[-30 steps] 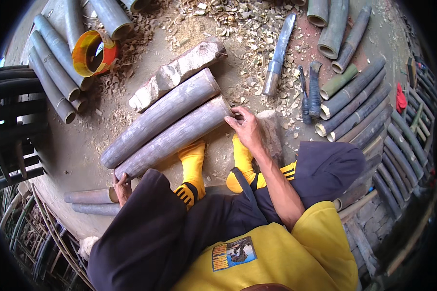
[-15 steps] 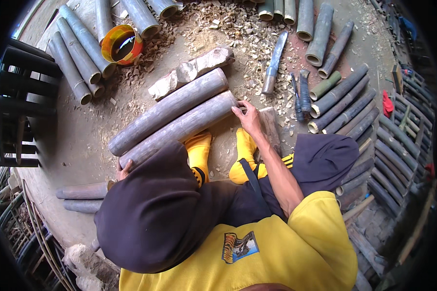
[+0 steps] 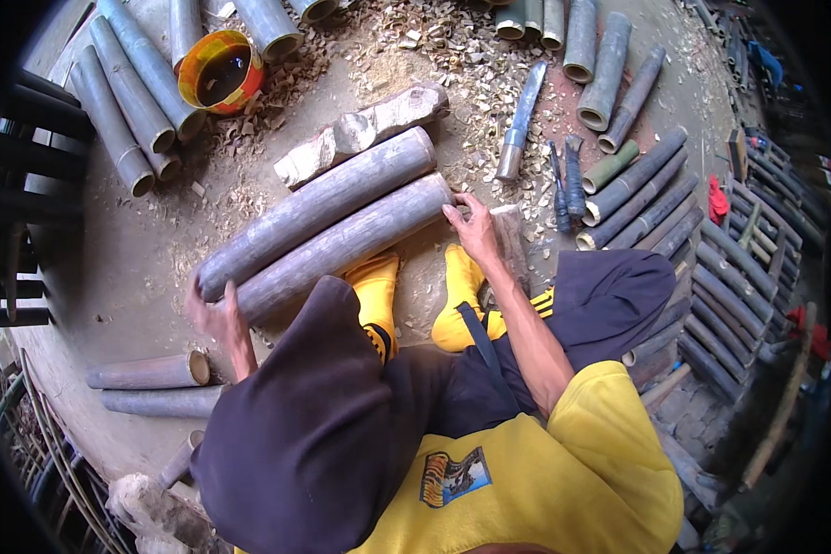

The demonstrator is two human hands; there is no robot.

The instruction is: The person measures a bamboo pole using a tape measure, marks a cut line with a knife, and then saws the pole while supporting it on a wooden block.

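Your left hand (image 3: 220,319), blurred, fingers spread, is shifting from the nearer bamboo tube (image 3: 347,246) toward the farther bamboo tube (image 3: 319,215), bringing both into play. Your right hand (image 3: 474,229) is touching the nearer's right rim, pinch unclear. Both are lying beside a rough-hewn wood block (image 3: 360,135).

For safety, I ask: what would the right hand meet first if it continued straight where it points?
The right hand would likely meet the nearer bamboo tube at its right end; it looks very close, perhaps touching; depth is unclear.

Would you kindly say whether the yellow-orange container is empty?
Not empty: dark contents, apparently liquid, show inside the container; their depth I cannot tell.
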